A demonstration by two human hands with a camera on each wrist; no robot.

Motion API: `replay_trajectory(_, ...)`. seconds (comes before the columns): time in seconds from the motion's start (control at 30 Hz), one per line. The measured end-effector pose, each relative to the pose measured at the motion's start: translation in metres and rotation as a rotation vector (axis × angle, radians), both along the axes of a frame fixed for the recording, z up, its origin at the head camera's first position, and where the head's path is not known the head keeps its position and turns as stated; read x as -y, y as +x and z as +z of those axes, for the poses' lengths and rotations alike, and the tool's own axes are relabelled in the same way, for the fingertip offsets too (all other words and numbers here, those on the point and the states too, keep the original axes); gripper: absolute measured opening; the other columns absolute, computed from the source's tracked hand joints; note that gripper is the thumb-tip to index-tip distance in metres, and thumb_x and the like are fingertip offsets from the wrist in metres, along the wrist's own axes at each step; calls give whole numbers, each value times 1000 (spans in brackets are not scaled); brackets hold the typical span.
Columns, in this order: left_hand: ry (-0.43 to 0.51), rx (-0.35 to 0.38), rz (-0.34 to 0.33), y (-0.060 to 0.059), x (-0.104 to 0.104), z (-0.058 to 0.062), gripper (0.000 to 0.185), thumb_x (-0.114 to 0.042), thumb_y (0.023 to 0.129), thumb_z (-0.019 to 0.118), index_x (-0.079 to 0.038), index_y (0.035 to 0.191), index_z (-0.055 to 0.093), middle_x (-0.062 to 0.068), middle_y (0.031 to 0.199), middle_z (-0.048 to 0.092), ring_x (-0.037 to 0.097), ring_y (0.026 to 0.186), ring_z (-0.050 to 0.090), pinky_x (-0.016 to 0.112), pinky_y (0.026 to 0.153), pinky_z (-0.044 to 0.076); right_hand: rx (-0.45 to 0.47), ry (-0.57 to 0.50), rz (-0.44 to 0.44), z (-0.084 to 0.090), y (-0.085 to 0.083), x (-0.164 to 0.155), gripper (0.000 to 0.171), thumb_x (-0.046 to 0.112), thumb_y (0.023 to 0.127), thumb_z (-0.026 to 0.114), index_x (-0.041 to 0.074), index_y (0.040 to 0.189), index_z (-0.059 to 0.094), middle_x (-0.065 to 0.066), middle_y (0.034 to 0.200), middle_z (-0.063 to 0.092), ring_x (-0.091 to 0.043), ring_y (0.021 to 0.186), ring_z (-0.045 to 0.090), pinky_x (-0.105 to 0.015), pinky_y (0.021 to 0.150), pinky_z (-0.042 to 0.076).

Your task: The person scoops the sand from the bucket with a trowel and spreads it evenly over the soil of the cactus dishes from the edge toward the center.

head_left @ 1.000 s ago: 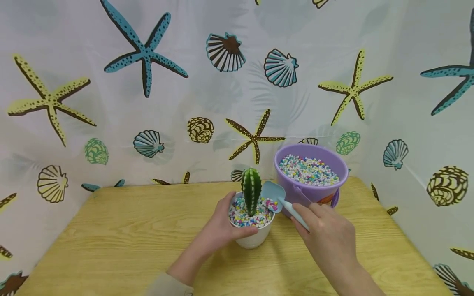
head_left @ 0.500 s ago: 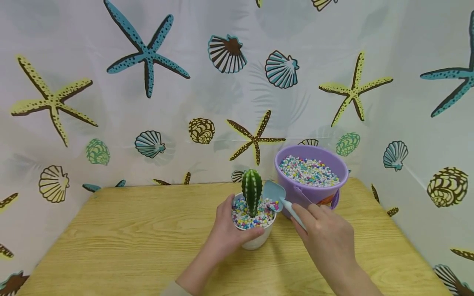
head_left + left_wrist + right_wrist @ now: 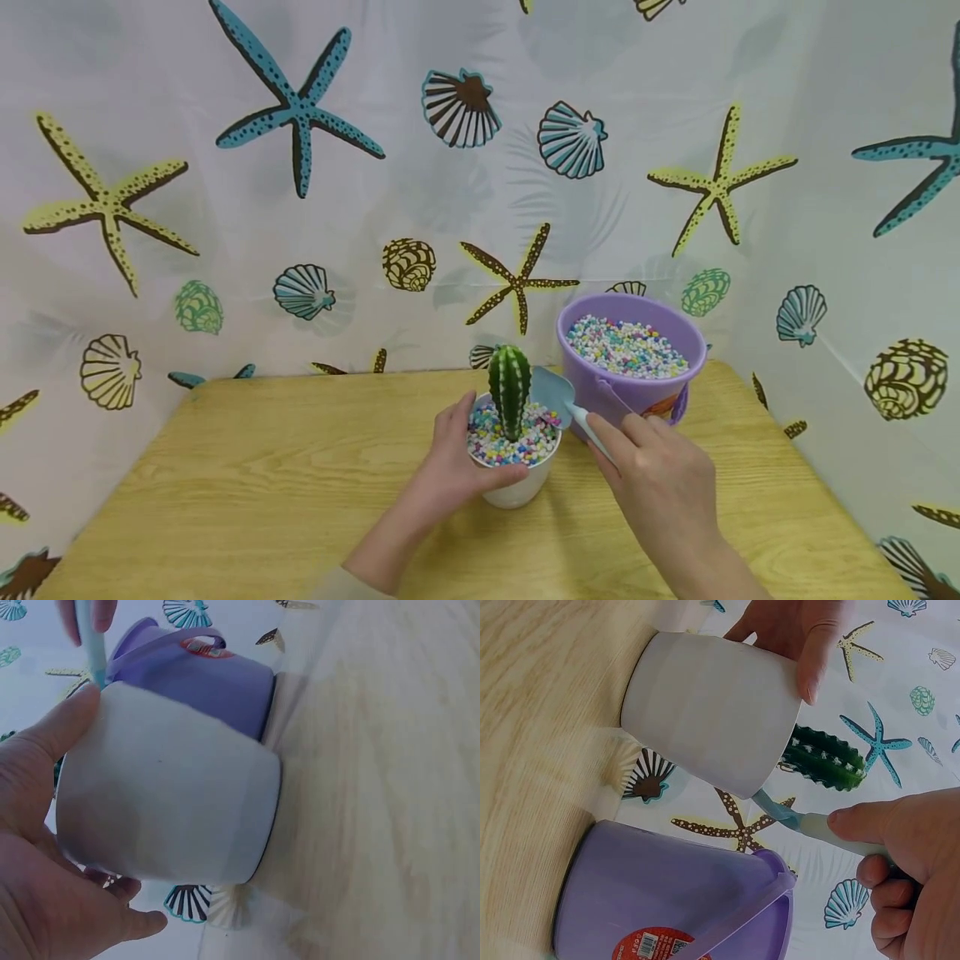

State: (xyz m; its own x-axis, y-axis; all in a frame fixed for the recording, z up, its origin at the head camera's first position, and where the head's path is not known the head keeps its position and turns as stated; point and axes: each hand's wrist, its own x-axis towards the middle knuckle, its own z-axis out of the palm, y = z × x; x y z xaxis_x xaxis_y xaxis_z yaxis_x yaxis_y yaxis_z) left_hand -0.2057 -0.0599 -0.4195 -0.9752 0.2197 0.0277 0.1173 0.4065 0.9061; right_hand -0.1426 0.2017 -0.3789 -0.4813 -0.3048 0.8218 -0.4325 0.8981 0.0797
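Observation:
A green cactus (image 3: 510, 392) stands upright in a white pot (image 3: 516, 493) filled with small multicoloured pebbles (image 3: 498, 446). My left hand (image 3: 459, 467) grips the pot around its near left side, thumb at the front rim and fingers behind. In my right hand (image 3: 663, 471) is the handle of a light blue toy shovel (image 3: 553, 390). Its blade sits at the pot's right rim, a few pebbles at its lower left edge. The right wrist view shows the blade touching or just behind the rim, partly hidden by the pot (image 3: 705, 712).
Behind the right hand, a purple bucket (image 3: 626, 390) holds many similar pebbles (image 3: 626, 346); its handle hangs at the side. Everything stands on a wooden table (image 3: 262, 475). A curtain (image 3: 360, 167) printed with starfish and shells surrounds the back and sides.
The heap of pebbles on the shovel has shrunk as its blade tipped toward the pot. The right hand has shifted slightly left. The left hand keeps its hold on the pot.

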Motion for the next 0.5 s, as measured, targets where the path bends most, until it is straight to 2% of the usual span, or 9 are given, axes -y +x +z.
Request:
replay_trajectory(0.13, -27, 4, -7, 2, -1, 3, 136, -43, 78, 103, -10, 177, 17, 29, 171, 19, 52, 150, 41, 66, 123, 38, -18, 2, 2, 1, 0, 2, 45, 10, 72, 104, 16, 113, 87, 1, 76, 63, -18, 61, 51, -30, 45, 42)
replay_trajectory(0.27, -58, -7, -109, -7, 10, 11, 135, -40, 79, 103, -14, 178, 15, 24, 176, 18, 50, 155, 36, 67, 125, 34, -14, 1, 0, 1, 1, 3, 44, 10, 73, 104, 16, 113, 87, 1, 76, 62, -17, 61, 50, -30, 45, 42)
replay_trajectory(0.37, -46, 7, -189, -15, 17, 14, 135, -35, 79, 103, -15, 178, 14, 22, 178, 20, 47, 159, 31, 67, 127, 29, -20, -5, 4, 1, 0, 4, 44, 9, 73, 104, 17, 113, 88, 1, 76, 61, -17, 61, 48, -29, 45, 41)
replay_trajectory(0.43, -33, 33, -202, -18, 18, 13, 136, -34, 79, 103, -15, 179, 13, 22, 178, 22, 46, 159, 31, 66, 128, 27, -34, -8, 10, 1, -1, 4, 46, 8, 71, 104, 17, 113, 88, 1, 75, 61, -17, 60, 47, -29, 45, 40)
replay_trajectory(0.5, -23, 50, -185, -19, 17, 10, 137, -35, 79, 104, -14, 179, 13, 23, 177, 23, 46, 159, 32, 66, 128, 27, -36, -8, 7, 1, -2, 5, 45, 7, 72, 103, 17, 113, 88, 1, 74, 60, -17, 60, 47, -29, 45, 39)
